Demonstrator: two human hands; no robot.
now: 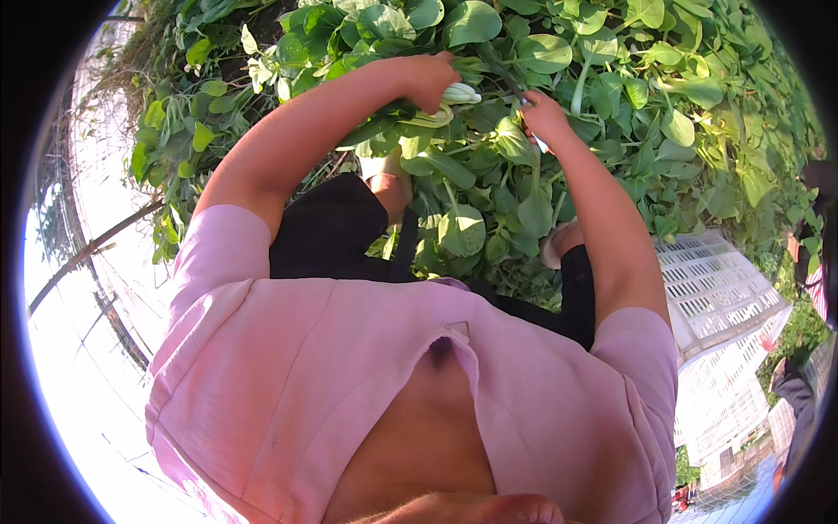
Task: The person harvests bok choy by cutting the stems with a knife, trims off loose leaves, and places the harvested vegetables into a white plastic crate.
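My left hand (431, 82) is closed around a bunch of leafy greens, probably bok choy. The bunch's pale stem ends (462, 94) stick out to the right of the fingers. A little to the right, my right hand (545, 121) grips the handle of a knife (507, 77). Its dark blade slants up and left among the leaves, and the tip is hard to make out. Something small and whitish shows under the right hand; I cannot tell what it is. Growing leafy plants (461, 229) surround both hands and fill the space between my legs.
White slatted plastic crates (717, 281) stand at my right, at the edge of the plants. Thin-stemmed weeds (203, 134) grow at the left, beside bright sheeting and a dark pole (98, 252). Parts of other people (795, 393) show at the far right rim.
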